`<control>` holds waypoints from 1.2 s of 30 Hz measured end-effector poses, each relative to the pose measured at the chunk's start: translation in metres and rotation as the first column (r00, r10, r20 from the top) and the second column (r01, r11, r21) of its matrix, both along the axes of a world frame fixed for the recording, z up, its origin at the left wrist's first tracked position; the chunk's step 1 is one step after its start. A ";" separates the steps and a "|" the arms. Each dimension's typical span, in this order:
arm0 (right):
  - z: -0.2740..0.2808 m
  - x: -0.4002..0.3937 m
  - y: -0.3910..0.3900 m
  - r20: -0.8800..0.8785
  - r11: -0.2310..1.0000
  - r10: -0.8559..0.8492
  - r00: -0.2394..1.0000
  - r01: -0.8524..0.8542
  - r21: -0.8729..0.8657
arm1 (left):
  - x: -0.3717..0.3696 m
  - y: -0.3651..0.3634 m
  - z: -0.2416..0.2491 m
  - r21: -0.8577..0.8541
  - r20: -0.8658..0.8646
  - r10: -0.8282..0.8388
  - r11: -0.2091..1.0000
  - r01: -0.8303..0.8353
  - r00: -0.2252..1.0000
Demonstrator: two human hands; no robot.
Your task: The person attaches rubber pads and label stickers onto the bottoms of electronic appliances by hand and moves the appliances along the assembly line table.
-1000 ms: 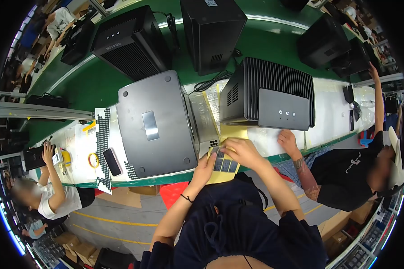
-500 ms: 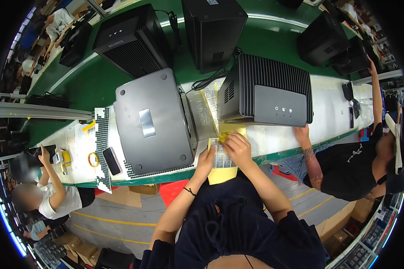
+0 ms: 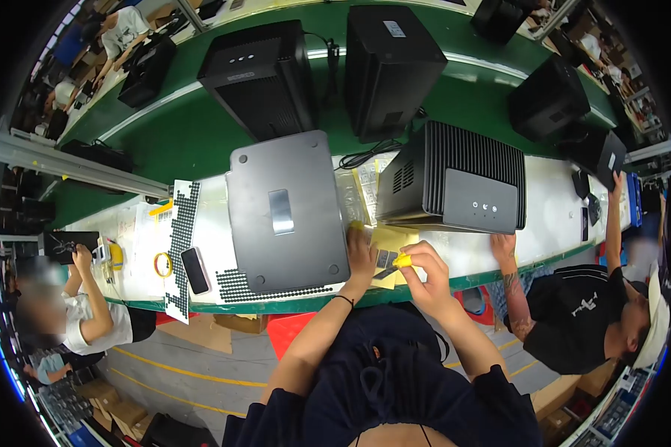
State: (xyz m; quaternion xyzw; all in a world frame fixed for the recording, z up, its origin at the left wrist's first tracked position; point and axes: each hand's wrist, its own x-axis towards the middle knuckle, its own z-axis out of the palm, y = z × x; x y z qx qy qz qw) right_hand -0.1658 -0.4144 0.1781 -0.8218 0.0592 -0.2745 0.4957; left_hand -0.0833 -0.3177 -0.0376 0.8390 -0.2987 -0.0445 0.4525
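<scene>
My left hand (image 3: 361,257) reaches forward with its fingers stretched out, beside the right edge of a flat-lying black appliance (image 3: 291,208) with round feet and a silver plate. There is yellow at its fingertips. A yellow-tipped thumb and finger of my right hand (image 3: 429,276) pinch a small grey label (image 3: 385,262) at its right end. Behind the label lies a yellow backing sheet (image 3: 397,240). Just beyond, a ribbed black appliance (image 3: 470,179) with a touch panel stands on the bench.
Several black appliances, including a tall one (image 3: 388,74), stand on the green surface. To the left lie a phone (image 3: 195,270), a dotted sheet of black pads (image 3: 183,242) and a yellow tape roll (image 3: 162,264). A co-worker in black (image 3: 581,313) is at the right.
My hands have moved apart. The left has left the label sheet for the flat appliance's edge; the right has drawn back with a label. The view has shifted, and the co-worker's raised arm now holds a dark panel.
</scene>
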 end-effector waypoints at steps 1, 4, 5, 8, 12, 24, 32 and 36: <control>0.018 0.011 0.000 0.074 0.998 0.062 0.995 -0.061 -0.014 | -0.003 0.006 0.014 0.000 0.024 -0.102 0.995 0.102 0.994; 0.067 0.048 0.005 0.104 0.990 0.132 0.986 -0.125 -0.070 | -0.009 0.038 0.043 0.107 0.131 -0.434 0.900 0.423 0.891; 0.081 0.063 0.008 0.099 0.985 0.166 0.981 -0.160 -0.065 | -0.010 0.050 0.054 0.150 0.161 -0.543 0.839 0.523 0.824; 0.097 0.110 0.015 0.084 0.965 0.255 0.963 -0.247 -0.092 | 0.002 0.099 0.154 0.169 0.749 -0.423 0.867 0.469 0.510; 0.092 0.154 0.024 0.001 0.949 0.315 0.949 -0.315 -0.008 | 0.015 0.145 0.200 -0.244 0.628 0.287 0.955 -0.168 0.723; 0.085 0.182 0.030 -0.091 0.933 0.295 0.951 -0.307 -0.190 | 0.059 0.125 0.236 -0.525 -0.351 0.199 0.768 -0.368 0.915; 0.082 0.182 0.031 -0.080 0.939 0.280 0.957 -0.290 -0.186 | 0.059 0.128 0.223 -0.544 -0.325 0.157 0.776 -0.320 0.933; 0.084 0.180 0.030 -0.113 0.937 0.287 0.951 -0.303 -0.174 | 0.058 0.123 0.227 -0.534 -0.325 0.208 0.765 -0.360 0.923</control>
